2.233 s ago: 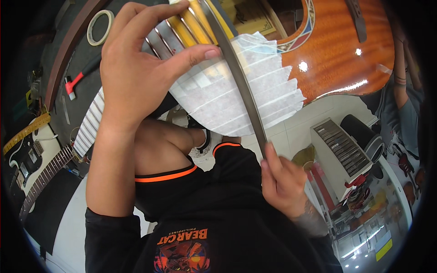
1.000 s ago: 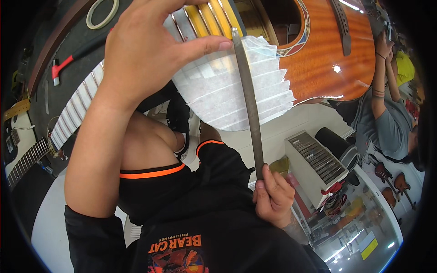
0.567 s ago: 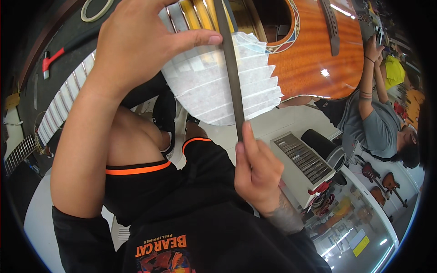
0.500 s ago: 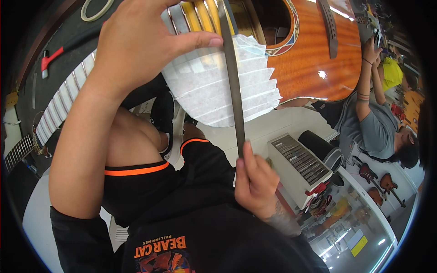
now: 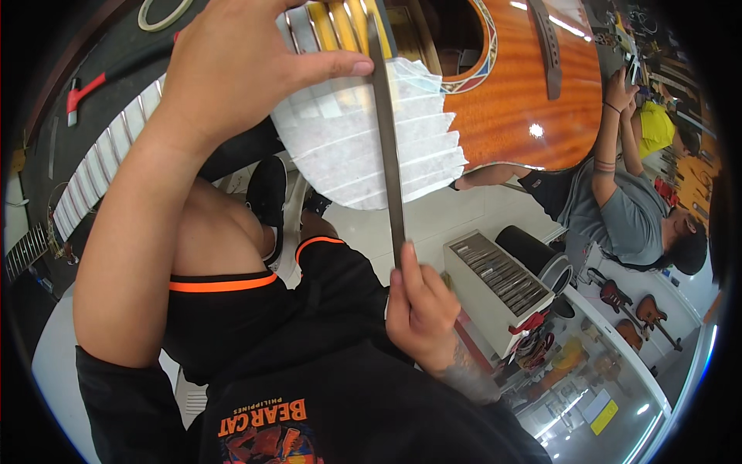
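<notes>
An acoustic guitar (image 5: 533,116) with a glossy orange-brown top lies across the upper view. Strips of white masking tape (image 5: 340,158) cover its body beside the fretboard, and more tape lies between the frets. My right hand (image 5: 423,309) grips the near end of a long, flat metal file (image 5: 392,170), index finger stretched along it. The file runs over the taped area up to the yellowish end of the fretboard (image 5: 340,27). My left hand (image 5: 232,73) spans the fretboard, thumb outstretched with its tip against the file. Its other fingers are mostly cut off by the upper edge.
A red-and-black hammer (image 5: 93,93) and a tape roll (image 5: 164,11) lie on the dark bench at upper left. To the right stand a case of slim metal tools (image 5: 502,271), a black bin (image 5: 529,247) and a glass display case (image 5: 580,379). Another person (image 5: 630,201) stands at far right.
The view has shifted a little, so the guitar, the file and both hands appear slightly further left. My hands keep almost the same places on the file and the fretboard.
</notes>
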Tool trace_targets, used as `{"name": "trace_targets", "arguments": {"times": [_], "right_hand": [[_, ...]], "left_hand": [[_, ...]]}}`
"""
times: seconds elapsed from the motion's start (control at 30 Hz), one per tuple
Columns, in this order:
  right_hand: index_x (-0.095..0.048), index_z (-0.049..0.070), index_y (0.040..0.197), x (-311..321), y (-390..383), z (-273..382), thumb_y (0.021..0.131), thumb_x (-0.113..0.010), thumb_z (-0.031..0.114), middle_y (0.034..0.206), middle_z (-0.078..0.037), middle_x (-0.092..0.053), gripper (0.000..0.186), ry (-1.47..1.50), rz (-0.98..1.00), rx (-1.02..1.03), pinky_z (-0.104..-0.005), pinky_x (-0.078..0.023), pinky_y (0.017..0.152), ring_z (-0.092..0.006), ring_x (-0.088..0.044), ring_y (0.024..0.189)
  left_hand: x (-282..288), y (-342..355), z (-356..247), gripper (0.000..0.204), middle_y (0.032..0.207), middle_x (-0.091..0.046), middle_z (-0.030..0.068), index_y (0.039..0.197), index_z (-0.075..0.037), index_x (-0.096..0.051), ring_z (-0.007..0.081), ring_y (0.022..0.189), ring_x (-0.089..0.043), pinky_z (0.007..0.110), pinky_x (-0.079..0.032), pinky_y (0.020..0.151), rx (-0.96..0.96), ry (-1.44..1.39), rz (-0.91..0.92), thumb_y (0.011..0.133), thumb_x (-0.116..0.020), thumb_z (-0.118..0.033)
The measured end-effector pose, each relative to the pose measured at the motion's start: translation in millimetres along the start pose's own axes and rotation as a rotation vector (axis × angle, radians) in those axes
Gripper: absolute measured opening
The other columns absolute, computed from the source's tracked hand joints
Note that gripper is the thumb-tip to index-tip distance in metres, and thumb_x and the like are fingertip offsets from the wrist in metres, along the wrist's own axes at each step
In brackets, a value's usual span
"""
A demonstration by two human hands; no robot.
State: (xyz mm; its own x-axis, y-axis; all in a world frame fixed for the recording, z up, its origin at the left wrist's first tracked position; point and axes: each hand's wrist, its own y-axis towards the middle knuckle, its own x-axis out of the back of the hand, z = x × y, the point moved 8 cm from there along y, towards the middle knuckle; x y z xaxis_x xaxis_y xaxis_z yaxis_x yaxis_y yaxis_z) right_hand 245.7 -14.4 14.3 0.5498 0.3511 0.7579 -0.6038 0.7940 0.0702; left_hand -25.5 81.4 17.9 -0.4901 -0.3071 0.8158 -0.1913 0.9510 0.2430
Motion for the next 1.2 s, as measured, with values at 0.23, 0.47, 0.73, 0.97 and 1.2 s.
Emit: {"name": "trace_targets", "arguments": {"times": [0.23,0.47,0.73,0.97,1.2], "right_hand": [[-0.063,-0.008,0.135,0.1,75.3,11.4,0.091,-0.065,-0.011,0.068,-0.011,-0.055,0.044,0.077,-0.012,0.02,-0.0298,-0.045,0.055,-0.0188,-0.052,0.055],[-0.062,-0.005,0.138,8.2,10.8,-6.9,0.092,-0.065,-0.009,0.068,-0.009,-0.055,0.046,0.089,-0.021,-0.023,-0.0276,-0.045,0.056,-0.016,-0.052,0.056],[-0.062,-0.003,0.139,-0.4,75.3,7.9,0.093,-0.065,-0.009,0.068,-0.009,-0.056,0.047,0.101,0.002,-0.005,-0.0271,-0.045,0.056,-0.0158,-0.051,0.056],[-0.06,-0.006,0.14,7.4,-5.6,-10.5,0.092,-0.065,-0.01,0.069,-0.01,-0.056,0.049,0.106,-0.024,0.021,-0.0251,-0.046,0.058,-0.014,-0.054,0.056],[-0.061,-0.002,0.141,4.9,81.2,8.0,0.097,-0.064,-0.004,0.066,-0.007,-0.057,0.044,0.161,-0.009,0.033,-0.0245,-0.042,0.054,-0.0093,-0.049,0.055]], "left_hand": [[10.8,-3.9,-18.9,0.064,0.1,-0.063,0.0093,0.11,-0.003,-0.074,0.0233,0.093,-0.065,0.035,-0.054,0.08,0.067,0.071,0.014,0.069,-0.094,-0.048],[6.4,0.1,-16.4,0.066,0.103,-0.064,0.0099,0.111,-0.003,-0.074,0.0232,0.096,-0.066,0.035,-0.054,0.082,0.075,0.072,0.037,0.069,-0.094,-0.05],[1.3,-0.3,3.1,0.066,0.104,-0.065,0.0101,0.111,-0.002,-0.074,0.0255,0.098,-0.067,0.036,-0.054,0.084,0.042,-0.083,0.009,0.069,-0.094,-0.05],[2.3,0.4,-9.5,0.066,0.106,-0.065,0.0102,0.112,-0.004,-0.075,0.0256,0.099,-0.067,0.037,-0.054,0.085,0.113,-0.07,0.092,0.069,-0.094,-0.05],[0.6,-5.9,0.5,0.062,0.101,-0.063,0.0059,0.118,-0.007,-0.075,0.0217,0.097,-0.064,0.035,-0.051,0.086,0.062,0.003,0.002,0.071,-0.093,-0.043]]}}
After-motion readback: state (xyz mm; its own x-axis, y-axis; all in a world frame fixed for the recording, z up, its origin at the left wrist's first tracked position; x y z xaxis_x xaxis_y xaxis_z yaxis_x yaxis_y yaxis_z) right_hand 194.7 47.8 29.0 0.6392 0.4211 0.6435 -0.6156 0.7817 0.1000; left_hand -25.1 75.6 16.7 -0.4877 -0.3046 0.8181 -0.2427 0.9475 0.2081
